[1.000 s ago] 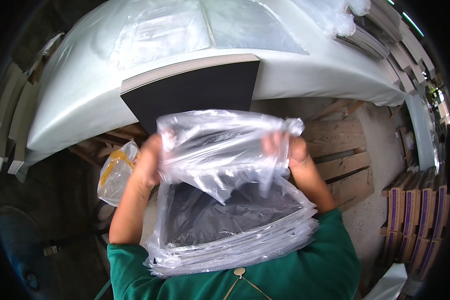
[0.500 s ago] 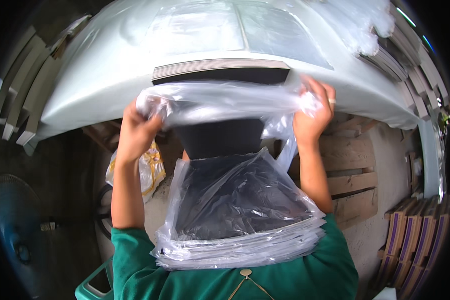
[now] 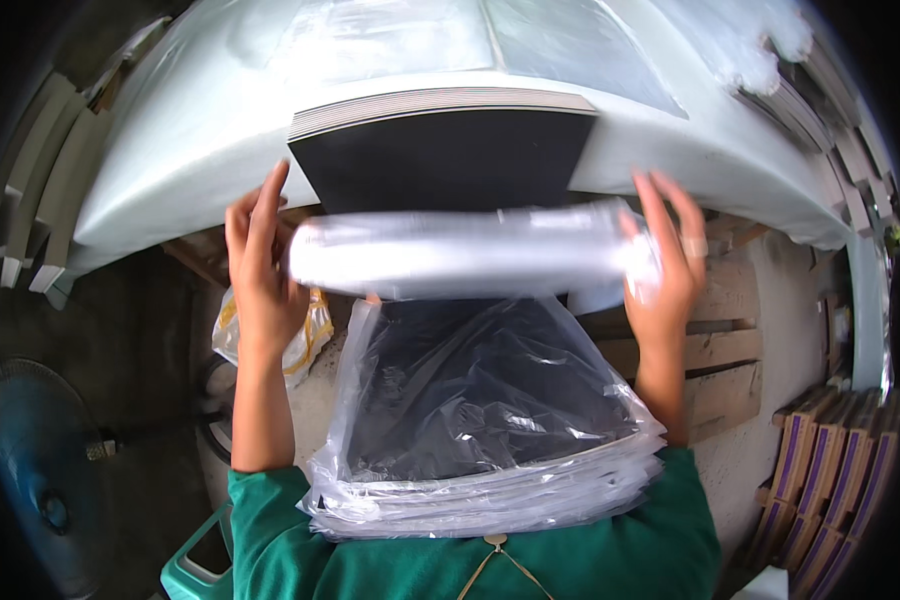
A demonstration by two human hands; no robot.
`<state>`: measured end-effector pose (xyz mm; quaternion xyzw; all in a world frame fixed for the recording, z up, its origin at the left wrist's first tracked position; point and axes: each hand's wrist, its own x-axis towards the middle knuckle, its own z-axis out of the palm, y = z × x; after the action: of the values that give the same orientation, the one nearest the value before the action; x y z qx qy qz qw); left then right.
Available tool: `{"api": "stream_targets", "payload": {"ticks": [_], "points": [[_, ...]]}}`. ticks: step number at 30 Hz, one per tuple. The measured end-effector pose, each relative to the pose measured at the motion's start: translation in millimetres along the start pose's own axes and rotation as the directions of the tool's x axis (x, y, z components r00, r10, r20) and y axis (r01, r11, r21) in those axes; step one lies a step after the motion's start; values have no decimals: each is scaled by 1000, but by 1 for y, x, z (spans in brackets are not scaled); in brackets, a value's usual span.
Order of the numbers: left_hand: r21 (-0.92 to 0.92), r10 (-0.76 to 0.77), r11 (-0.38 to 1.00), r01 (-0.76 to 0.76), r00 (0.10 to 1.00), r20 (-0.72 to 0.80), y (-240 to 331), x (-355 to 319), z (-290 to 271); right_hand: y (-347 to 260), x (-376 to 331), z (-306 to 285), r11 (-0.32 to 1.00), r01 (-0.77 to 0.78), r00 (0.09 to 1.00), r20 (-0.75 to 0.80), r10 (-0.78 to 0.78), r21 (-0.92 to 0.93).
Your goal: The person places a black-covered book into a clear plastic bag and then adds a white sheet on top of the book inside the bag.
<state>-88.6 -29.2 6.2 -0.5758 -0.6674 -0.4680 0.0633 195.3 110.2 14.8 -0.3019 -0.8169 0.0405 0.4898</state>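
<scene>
A clear plastic bag is stretched wide between my two hands, its mouth facing a stack of black boards that overhangs the near edge of the table. My left hand grips the bag's left end with fingers pointing up. My right hand, with a ring on one finger, grips the right end. Below the bag, a pile of plastic-wrapped black boards rests on my lap against my green shirt.
The table is covered in pale plastic sheeting. A blue fan stands at the lower left. A wooden pallet lies on the right, and boxes are stacked beyond it. A yellow-printed bag sits under the table.
Both hands lifted the empty bag from the lap pile up toward the black stack on the table and pulled it wide and flat.
</scene>
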Motion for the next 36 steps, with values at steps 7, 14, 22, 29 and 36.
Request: {"api": "stream_targets", "payload": {"ticks": [7, 14, 22, 29, 36], "points": [[69, 80, 995, -77, 996, -47, -13, 26, 13, 33, 34, 30, 994, 1, 996, 93, 9, -108], [-332, 133, 938, -96, 987, 89, 20, -7, -25, 10, -31, -15, 991, 134, 980, -147, -131, 7], [-347, -449, 293, 891, 449, 772, -32, -44, 22, 76, -105, -9, -282, -800, 457, 843, 283, 529], [-380, -398, -10, 925, 345, 850, -180, -167, 116, 138, -231, 123, -208, -862, 283, 780, 559, 462], [-330, -497, 14, 944, 293, 817, -214, -177, 153, 71, -209, 136, 57, -719, 490, 447, 748, 693]]}}
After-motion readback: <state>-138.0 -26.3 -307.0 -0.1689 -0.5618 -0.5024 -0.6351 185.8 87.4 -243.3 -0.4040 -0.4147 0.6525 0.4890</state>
